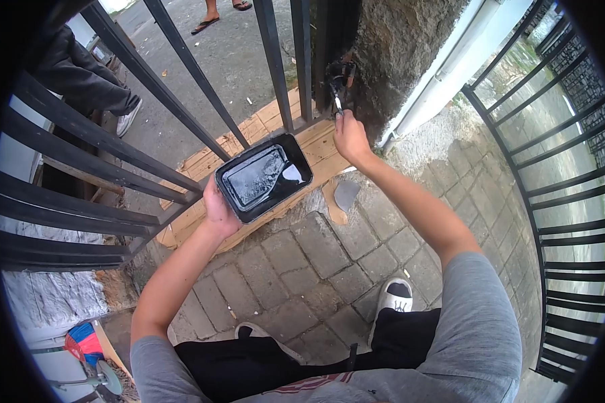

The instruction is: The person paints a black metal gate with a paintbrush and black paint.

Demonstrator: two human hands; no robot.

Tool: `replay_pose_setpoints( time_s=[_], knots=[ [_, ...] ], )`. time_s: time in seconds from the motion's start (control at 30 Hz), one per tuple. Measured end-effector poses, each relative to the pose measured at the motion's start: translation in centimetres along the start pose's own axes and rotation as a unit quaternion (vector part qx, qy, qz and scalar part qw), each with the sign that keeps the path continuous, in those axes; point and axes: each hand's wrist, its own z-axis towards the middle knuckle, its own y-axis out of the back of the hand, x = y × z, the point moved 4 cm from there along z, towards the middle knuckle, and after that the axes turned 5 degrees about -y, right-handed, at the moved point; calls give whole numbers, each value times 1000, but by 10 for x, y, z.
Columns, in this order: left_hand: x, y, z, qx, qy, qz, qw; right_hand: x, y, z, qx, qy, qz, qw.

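My left hand is wrapped around the near-left side of a black rectangular tray, its fingers hidden beneath. Glossy black paint lies in the tray, which is held beside the bars of a dark metal gate. Farther off to the right, my right hand is closed round the handle of a paintbrush. The brush points away from me, its head overlapping a dark metal hinge piece where the gate post meets the rough wall.
Cardboard lies along the foot of the gate, with a torn scrap on the paving bricks. A white pipe runs down the wall. Another barred gate stands right. Beyond the bars are people's legs.
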Motion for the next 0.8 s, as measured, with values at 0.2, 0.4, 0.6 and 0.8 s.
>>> replay_pose_setpoints(
  time_s=[0.2, 0.4, 0.6, 0.8],
  knots=[
    [1, -1, 0, -35, 2, 10, 999, 1, -3, 10, -29, 27, 18, 999],
    [-1, 0, 3, -20, -2, 4, 1000, -8, 21, 6, -18, 40, -91, 995],
    [1, 7, 8, -32, 0, -4, 999, 12, 17, 1, 6, 85, -105, 991],
    [5, 5, 7, -31, 8, 14, 999, -2, 2, 3, -9, 24, -86, 996]
  ],
)
